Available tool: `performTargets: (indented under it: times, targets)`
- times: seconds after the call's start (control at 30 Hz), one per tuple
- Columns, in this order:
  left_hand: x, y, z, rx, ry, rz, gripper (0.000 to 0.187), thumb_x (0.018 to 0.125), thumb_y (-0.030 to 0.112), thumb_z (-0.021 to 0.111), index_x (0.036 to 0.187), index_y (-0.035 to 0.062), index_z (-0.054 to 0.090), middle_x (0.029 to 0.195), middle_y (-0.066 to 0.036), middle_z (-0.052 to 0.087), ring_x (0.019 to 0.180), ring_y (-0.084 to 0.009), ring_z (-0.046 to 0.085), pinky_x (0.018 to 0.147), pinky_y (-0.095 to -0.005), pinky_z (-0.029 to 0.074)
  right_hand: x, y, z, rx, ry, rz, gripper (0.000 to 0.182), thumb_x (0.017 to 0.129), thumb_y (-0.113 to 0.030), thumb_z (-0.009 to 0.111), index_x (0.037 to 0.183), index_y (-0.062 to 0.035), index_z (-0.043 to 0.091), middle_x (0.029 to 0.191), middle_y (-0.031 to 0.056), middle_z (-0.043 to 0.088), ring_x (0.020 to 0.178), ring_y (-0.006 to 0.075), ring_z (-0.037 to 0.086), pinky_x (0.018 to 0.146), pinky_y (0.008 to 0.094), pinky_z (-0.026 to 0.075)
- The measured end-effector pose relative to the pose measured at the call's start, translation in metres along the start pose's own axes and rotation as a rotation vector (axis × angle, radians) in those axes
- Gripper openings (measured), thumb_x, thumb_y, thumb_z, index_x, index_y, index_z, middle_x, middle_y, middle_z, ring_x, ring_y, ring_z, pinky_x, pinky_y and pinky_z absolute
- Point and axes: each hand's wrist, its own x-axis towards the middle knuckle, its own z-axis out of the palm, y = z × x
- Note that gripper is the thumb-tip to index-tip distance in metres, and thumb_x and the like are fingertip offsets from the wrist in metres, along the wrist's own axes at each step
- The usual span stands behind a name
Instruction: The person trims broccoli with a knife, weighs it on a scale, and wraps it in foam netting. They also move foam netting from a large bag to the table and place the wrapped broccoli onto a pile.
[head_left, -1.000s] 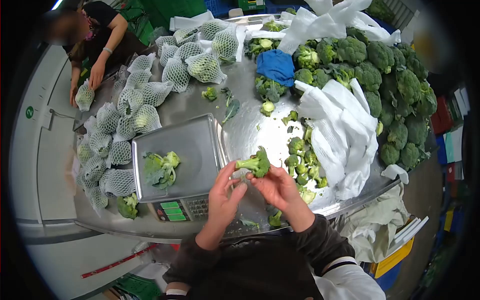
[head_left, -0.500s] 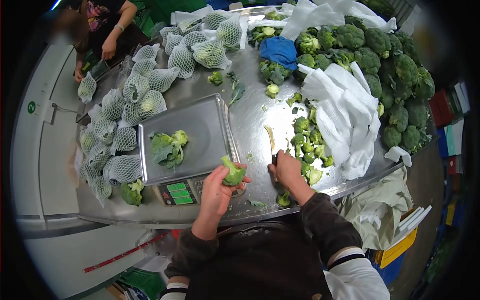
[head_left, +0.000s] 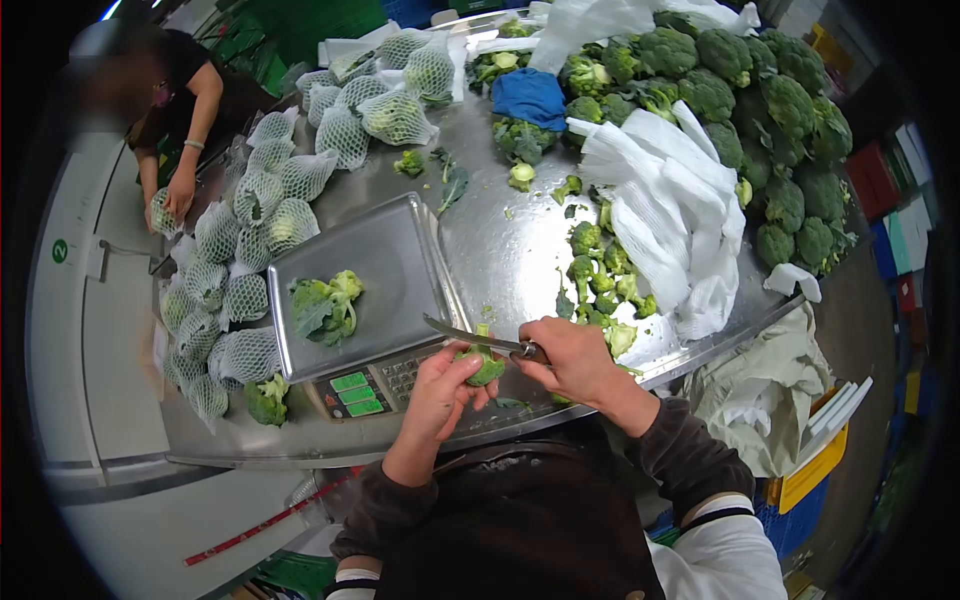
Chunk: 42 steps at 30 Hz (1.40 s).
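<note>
My left hand (head_left: 440,392) holds a small broccoli floret (head_left: 487,371) by its head, the stem pointing up, just in front of the scale. In my right hand (head_left: 580,362) is a knife (head_left: 470,336), gripped by its handle with the curved blade pointing left. The blade lies across the floret's stem. Beside my left hand stands a weighing scale (head_left: 372,386) with a steel tray (head_left: 390,245), and a leafy broccoli piece (head_left: 327,306) rests in that tray. Cut florets (head_left: 600,270) lie in a loose strip beyond my right hand.
Net-wrapped broccoli heads (head_left: 262,195) fill the table's left side. A large broccoli pile (head_left: 780,130), white net sleeves (head_left: 665,205) and a blue cloth (head_left: 530,98) occupy the right and back. Another person (head_left: 190,100) handles a netted head at the far left. A sack (head_left: 755,400) hangs at the right edge.
My right hand has lifted the knife off the table and brought its blade to the floret. The other person's hands have come together on a netted head.
</note>
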Motion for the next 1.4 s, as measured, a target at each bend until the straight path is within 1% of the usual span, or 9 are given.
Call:
performTargets:
  times: [0.03, 0.57, 0.67, 0.93, 1.03, 1.13, 1.23, 1.33, 1.4]
  targets:
    - [0.0, 0.0, 0.004, 0.033, 0.014, 0.0, 0.03, 0.087, 0.013, 0.05, 0.112, -0.0047, 0.048, 0.097, -0.014, 0.06, 0.066, -0.017, 0.057, 0.048, -0.0231, 0.042, -0.002, 0.003, 0.001, -0.053, 0.109, -0.173, 0.026, 0.072, -0.018, 0.066, 0.089, -0.0097, 0.049, 0.066, 0.0079, 0.052, 0.056, 0.0256, 0.054, 0.048, 0.0345, 0.042]
    - [0.007, -0.009, 0.022, 0.343, 0.093, -0.003, 0.026, 0.084, 0.006, 0.055, 0.107, -0.006, 0.056, 0.087, -0.011, 0.063, 0.054, -0.0106, 0.054, 0.042, -0.0191, 0.04, -0.018, 0.033, 0.001, -0.059, 0.04, -0.126, 0.025, 0.075, -0.02, 0.063, 0.088, -0.0085, 0.046, 0.07, 0.01, 0.056, 0.059, 0.033, 0.057, 0.051, 0.0413, 0.045]
    - [-0.003, 0.004, 0.034, 0.326, 0.146, -0.015, 0.029, 0.084, 0.007, 0.05, 0.109, -0.0073, 0.054, 0.086, -0.014, 0.062, 0.054, -0.0157, 0.055, 0.043, -0.0227, 0.042, -0.015, 0.084, 0.009, -0.049, 0.09, 0.337, 0.023, 0.079, -0.021, 0.059, 0.089, -0.004, 0.046, 0.064, 0.0167, 0.057, 0.063, 0.0384, 0.057, 0.056, 0.0452, 0.045]
    - [0.008, -0.008, -0.001, 0.044, 0.133, 0.017, 0.037, 0.094, 0.021, 0.042, 0.119, -0.0059, 0.045, 0.1, -0.016, 0.059, 0.073, -0.0206, 0.058, 0.056, -0.027, 0.047, 0.018, 0.059, 0.057, -0.094, -0.179, 0.607, 0.039, 0.082, -0.032, 0.058, 0.1, -0.0002, 0.045, 0.085, 0.0197, 0.062, 0.079, 0.0369, 0.061, 0.068, 0.0451, 0.047]
    - [0.009, -0.014, -0.019, -0.043, 0.134, 0.038, 0.045, 0.097, 0.033, 0.032, 0.118, -0.0049, 0.044, 0.103, -0.017, 0.057, 0.08, -0.0241, 0.057, 0.069, -0.0331, 0.047, 0.017, 0.032, 0.042, -0.157, 0.111, 0.273, 0.046, 0.078, -0.024, 0.063, 0.113, 0.0006, 0.045, 0.119, 0.0231, 0.046, 0.107, 0.037, 0.048, 0.083, 0.0426, 0.043]
    - [0.011, -0.01, -0.015, -0.319, 0.184, 0.117, 0.062, 0.095, 0.047, 0.02, 0.122, -0.0052, 0.041, 0.116, -0.017, 0.052, 0.107, -0.027, 0.049, 0.094, -0.0396, 0.037, 0.031, -0.025, 0.027, 0.268, 0.074, -0.01, 0.051, 0.078, -0.02, 0.063, 0.122, -0.0034, 0.043, 0.123, 0.0228, 0.042, 0.115, 0.0379, 0.04, 0.094, 0.0414, 0.037]
    - [0.002, 0.002, -0.015, -0.253, 0.015, 0.103, 0.066, 0.094, 0.05, 0.021, 0.126, -0.0052, 0.036, 0.124, -0.016, 0.047, 0.116, -0.0251, 0.044, 0.099, -0.0394, 0.033, 0.046, -0.047, 0.045, 0.319, 0.029, -0.162, 0.047, 0.079, -0.018, 0.062, 0.121, -0.0056, 0.045, 0.119, 0.0213, 0.046, 0.113, 0.0348, 0.044, 0.092, 0.0382, 0.038]
    - [-0.021, 0.053, -0.049, 0.615, 0.345, 0.373, 0.033, 0.091, 0.023, 0.047, 0.105, -0.0038, 0.059, 0.101, -0.013, 0.062, 0.084, -0.0216, 0.063, 0.073, -0.0296, 0.051, 0.056, -0.037, 0.061, 0.702, 0.09, 0.076, 0.033, 0.083, -0.011, 0.056, 0.115, -0.0042, 0.048, 0.105, 0.0145, 0.055, 0.092, 0.021, 0.059, 0.082, 0.0294, 0.044]
    - [-0.033, 0.089, -0.076, 0.823, 0.78, 0.635, 0.027, 0.087, 0.022, 0.055, 0.103, 0.0007, 0.06, 0.095, -0.011, 0.062, 0.079, -0.0157, 0.061, 0.062, -0.0239, 0.048, 0.061, -0.032, 0.07, 1.106, 0.164, 0.26, 0.029, 0.085, -0.01, 0.053, 0.112, -0.0029, 0.047, 0.093, 0.0074, 0.057, 0.086, 0.0152, 0.059, 0.076, 0.026, 0.045]
